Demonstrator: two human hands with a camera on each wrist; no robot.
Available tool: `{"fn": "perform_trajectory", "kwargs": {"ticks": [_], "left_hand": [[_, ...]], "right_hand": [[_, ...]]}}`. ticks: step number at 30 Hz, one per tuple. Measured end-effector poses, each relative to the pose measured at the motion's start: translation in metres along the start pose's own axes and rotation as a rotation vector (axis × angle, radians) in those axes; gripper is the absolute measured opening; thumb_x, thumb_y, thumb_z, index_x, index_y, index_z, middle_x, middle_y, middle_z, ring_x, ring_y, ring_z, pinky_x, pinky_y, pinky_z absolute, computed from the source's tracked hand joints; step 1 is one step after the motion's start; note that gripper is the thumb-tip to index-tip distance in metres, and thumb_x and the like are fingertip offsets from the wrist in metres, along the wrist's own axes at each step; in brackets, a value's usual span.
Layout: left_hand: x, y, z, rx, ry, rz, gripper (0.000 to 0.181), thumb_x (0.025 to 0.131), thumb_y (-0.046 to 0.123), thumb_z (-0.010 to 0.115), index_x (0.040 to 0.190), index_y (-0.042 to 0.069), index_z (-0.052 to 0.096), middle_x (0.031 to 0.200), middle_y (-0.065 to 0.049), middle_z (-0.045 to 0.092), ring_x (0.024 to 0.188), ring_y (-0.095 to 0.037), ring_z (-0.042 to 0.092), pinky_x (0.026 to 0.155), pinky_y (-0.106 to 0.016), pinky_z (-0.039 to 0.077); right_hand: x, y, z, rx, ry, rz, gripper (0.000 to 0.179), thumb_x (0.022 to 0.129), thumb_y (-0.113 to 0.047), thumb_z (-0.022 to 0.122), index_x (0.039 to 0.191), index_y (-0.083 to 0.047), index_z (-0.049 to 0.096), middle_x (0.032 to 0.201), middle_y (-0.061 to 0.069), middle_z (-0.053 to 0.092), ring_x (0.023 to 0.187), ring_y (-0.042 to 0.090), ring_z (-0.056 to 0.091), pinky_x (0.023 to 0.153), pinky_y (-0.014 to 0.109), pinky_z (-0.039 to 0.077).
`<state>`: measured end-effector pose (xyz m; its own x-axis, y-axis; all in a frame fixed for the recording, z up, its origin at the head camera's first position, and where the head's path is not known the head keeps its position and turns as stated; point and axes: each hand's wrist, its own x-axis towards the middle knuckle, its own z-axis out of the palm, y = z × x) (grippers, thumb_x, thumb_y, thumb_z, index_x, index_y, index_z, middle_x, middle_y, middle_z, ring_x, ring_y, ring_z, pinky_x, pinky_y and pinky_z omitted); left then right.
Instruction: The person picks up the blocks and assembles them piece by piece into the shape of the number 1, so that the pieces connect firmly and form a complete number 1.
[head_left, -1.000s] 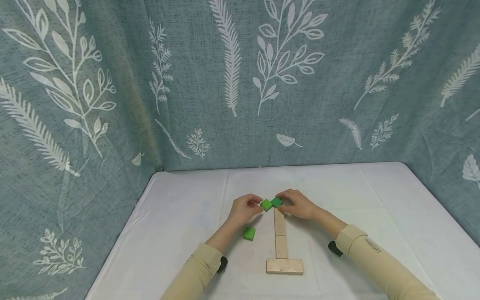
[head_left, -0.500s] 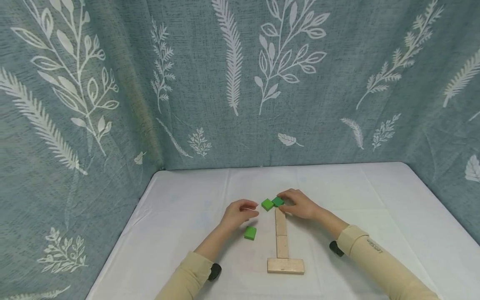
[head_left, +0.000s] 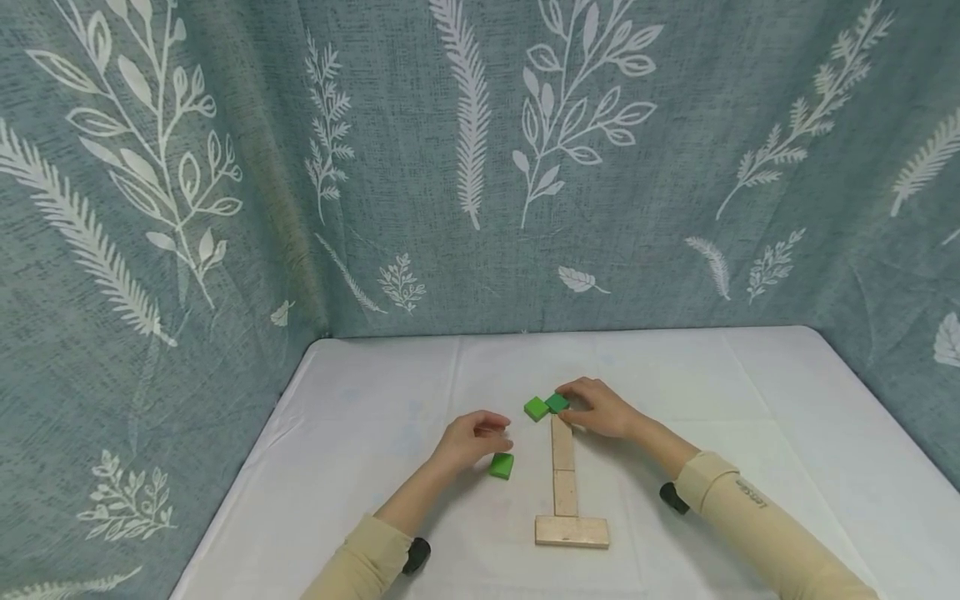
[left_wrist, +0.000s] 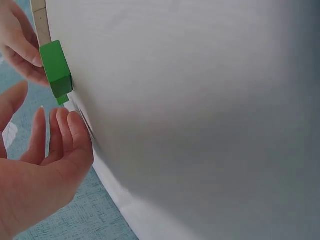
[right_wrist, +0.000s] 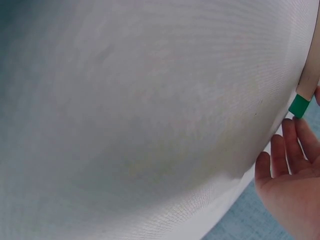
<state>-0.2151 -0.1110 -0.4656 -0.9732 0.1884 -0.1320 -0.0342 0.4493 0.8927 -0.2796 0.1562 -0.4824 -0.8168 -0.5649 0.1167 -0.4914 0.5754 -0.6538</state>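
My left hand (head_left: 466,442) hovers just beyond a loose light green block (head_left: 502,466), fingers parted and holding nothing. The same block (left_wrist: 56,69) appears beyond the fingertips in the left wrist view. At the far end of a line of wooden blocks (head_left: 562,443), my right hand (head_left: 597,408) pinches a dark green block (head_left: 557,403) between fingertips and thumb. Another light green block (head_left: 536,408) lies immediately left of the dark green one, turned cornerwise. In the right wrist view, fingertips of the right hand (right_wrist: 295,165) meet the dark green block (right_wrist: 299,106) at the wood's end.
A longer wooden block (head_left: 572,532) lies crosswise at the near end of the line. Everything lies on a white-covered table (head_left: 675,358), enclosed by a leaf-patterned blue-green curtain (head_left: 420,167) behind and at the sides.
My left hand has let go of the light green block beside the dark green one and moved back toward the nearer light green block. The right hand stays at the dark green block.
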Motion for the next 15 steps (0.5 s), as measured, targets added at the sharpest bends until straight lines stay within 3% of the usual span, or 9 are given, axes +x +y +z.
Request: {"fn": "perform_trajectory", "kwargs": {"ticks": [6, 15], "left_hand": [[-0.006, -0.002, -0.001, 0.059, -0.028, -0.001, 0.036, 0.081, 0.015, 0.078, 0.113, 0.003, 0.067, 0.102, -0.006, 0.066, 0.09, -0.018, 0.057, 0.074, -0.032, 0.049], [-0.012, -0.006, 0.003, 0.172, -0.065, 0.079, 0.039, 0.077, 0.016, 0.081, 0.112, 0.004, 0.068, 0.105, -0.004, 0.066, 0.094, -0.019, 0.056, 0.079, -0.034, 0.049]], "right_hand": [[-0.003, -0.002, -0.003, -0.001, 0.016, -0.076, 0.048, 0.097, -0.037, 0.059, 0.126, 0.002, 0.058, 0.12, 0.017, 0.059, 0.116, 0.041, 0.049, 0.097, 0.056, 0.038], [-0.002, -0.006, -0.003, -0.006, -0.01, 0.014, 0.041, 0.096, -0.022, 0.062, 0.128, 0.004, 0.057, 0.124, 0.02, 0.058, 0.12, 0.042, 0.046, 0.101, 0.057, 0.034]]}}
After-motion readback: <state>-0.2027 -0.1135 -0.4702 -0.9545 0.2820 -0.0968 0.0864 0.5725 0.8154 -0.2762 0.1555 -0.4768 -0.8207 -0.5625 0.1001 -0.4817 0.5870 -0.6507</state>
